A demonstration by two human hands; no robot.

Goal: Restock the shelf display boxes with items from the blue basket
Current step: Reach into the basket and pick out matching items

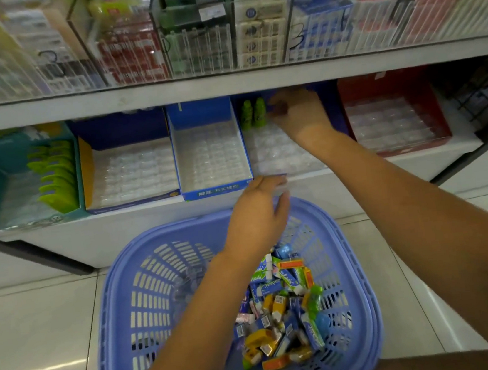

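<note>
Right grip (298,113), too blurred to tell if it is holding anything, should stand pieces upright beside the green bottle-shaped items (260,112) far inside the display box (278,153); left grip (258,213) looks relaxed.

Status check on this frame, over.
Right hand in dark blue cardboard display box beside two green items, grip unclear. Left hand relaxed over blue plastic basket rim. Many small packs inside. Nothing blocking.

Bare left forearm (192,323), bare right forearm (407,195), bare left hand (256,217), bare right hand (300,113), fingertips blurred.
</note>
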